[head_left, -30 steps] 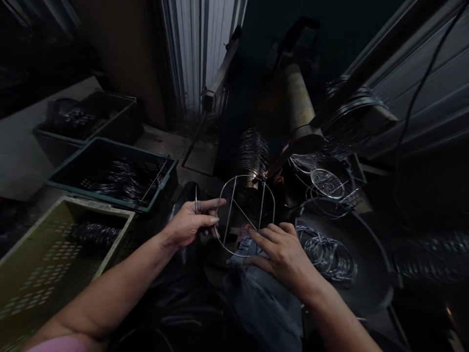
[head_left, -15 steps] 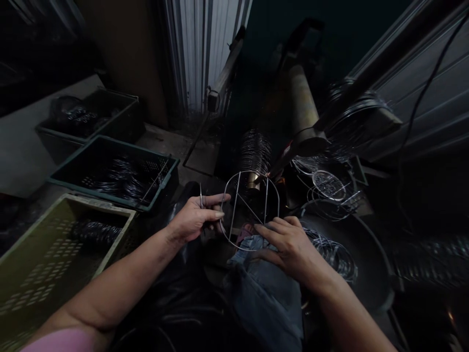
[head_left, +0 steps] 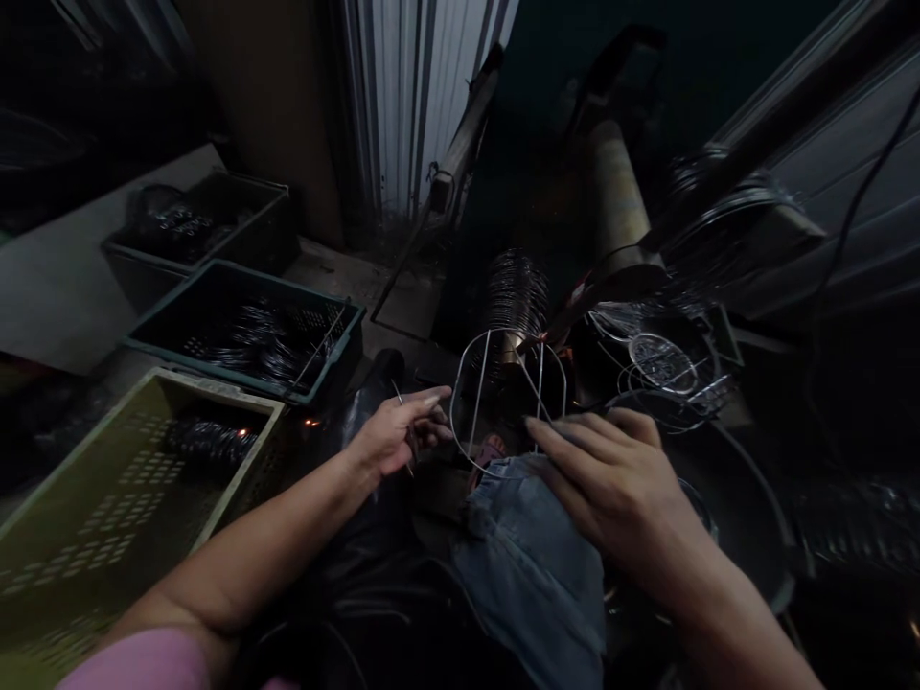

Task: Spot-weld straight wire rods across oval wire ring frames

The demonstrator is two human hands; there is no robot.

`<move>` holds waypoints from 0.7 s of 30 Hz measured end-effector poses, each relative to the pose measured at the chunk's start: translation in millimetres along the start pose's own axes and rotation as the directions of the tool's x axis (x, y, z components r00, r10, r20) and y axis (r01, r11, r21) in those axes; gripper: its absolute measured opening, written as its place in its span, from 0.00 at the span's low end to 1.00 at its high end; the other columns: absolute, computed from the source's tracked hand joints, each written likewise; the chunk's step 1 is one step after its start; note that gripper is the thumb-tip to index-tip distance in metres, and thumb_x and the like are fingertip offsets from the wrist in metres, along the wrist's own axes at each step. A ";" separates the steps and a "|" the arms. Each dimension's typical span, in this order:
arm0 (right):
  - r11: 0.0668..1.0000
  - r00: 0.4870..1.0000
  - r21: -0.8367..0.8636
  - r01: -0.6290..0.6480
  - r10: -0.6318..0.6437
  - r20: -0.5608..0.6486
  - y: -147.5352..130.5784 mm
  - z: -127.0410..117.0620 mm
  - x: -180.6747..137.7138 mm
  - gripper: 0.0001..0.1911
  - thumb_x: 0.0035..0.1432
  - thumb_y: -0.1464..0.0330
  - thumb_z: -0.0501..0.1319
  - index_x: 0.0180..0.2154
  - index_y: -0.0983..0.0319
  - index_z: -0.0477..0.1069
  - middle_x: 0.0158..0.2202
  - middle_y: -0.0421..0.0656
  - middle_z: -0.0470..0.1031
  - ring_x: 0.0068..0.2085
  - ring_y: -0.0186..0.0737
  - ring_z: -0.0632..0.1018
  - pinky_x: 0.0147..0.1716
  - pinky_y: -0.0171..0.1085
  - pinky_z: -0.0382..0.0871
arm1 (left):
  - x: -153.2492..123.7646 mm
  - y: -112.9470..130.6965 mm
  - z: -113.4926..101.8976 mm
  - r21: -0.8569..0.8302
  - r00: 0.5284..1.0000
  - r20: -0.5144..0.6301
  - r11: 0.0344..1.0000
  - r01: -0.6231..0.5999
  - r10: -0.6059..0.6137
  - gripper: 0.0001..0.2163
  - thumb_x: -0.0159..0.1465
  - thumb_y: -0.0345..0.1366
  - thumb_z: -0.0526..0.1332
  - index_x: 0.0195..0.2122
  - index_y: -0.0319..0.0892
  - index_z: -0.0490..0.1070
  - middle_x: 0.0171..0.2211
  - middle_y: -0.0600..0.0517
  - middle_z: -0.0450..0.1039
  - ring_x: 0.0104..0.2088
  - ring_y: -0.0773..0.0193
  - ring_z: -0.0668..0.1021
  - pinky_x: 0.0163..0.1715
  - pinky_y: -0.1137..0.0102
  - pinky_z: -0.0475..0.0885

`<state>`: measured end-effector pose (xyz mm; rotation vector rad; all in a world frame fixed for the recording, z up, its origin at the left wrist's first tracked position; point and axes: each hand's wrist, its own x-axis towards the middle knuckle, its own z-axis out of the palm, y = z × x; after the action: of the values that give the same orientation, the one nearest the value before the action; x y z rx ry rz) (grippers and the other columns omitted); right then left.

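Head view is showing a dim workshop, with shadow hiding much at the edges. An olive perforated plastic crate (head_left: 216, 391) and a dark green crate (head_left: 216, 372) are holding black wire coils. Blue denim jeans (head_left: 528, 565) are covering the lap. An oval silver wire frame (head_left: 507, 398) is standing upright above them, before a stack of wire rings (head_left: 516, 292). The right hand (head_left: 610, 470) is lying spread, its fingers (head_left: 546, 431) touching the frame, grip unclear; the left hand (head_left: 399, 431) is nearly closed, pinching a thin wire (head_left: 400, 395).
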<state>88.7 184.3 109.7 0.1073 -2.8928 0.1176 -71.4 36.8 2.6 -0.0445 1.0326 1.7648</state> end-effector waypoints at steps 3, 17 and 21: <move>0.986 0.985 -0.083 0.148 -0.139 0.101 -17.4 13.7 43.8 0.17 0.60 0.73 0.51 0.51 0.63 0.63 0.45 0.47 0.72 0.42 0.44 0.69 0.39 0.44 0.54 | 2.8 -19.7 -5.2 -0.117 0.999 0.012 0.993 0.033 -0.031 0.08 0.57 0.33 0.59 0.35 0.36 0.72 0.26 0.50 0.73 0.25 0.67 0.76 0.24 0.74 0.68; 0.292 0.690 0.822 -0.489 0.706 0.160 3.4 59.8 6.0 0.12 0.48 0.63 0.61 0.33 0.64 0.71 0.24 0.41 0.71 0.22 0.34 0.69 0.21 0.33 0.58 | -23.7 -2.0 -19.3 0.116 0.995 0.075 0.990 -0.079 0.070 0.21 0.51 0.40 0.65 0.45 0.37 0.73 0.30 0.47 0.75 0.30 0.66 0.75 0.31 0.73 0.69; -0.240 0.428 0.906 -0.349 0.819 0.382 7.7 79.3 -9.5 0.18 0.39 0.60 0.67 0.30 0.66 0.70 0.17 0.37 0.67 0.13 0.24 0.58 0.12 0.28 0.45 | -16.8 -3.1 -6.6 0.281 0.997 0.003 0.957 -0.073 0.075 0.18 0.49 0.32 0.66 0.43 0.39 0.74 0.26 0.50 0.75 0.23 0.70 0.74 0.26 0.72 0.70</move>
<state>78.3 185.5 30.0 -1.1241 -1.5223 1.9224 -64.0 20.2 4.6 0.1676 1.2964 1.6690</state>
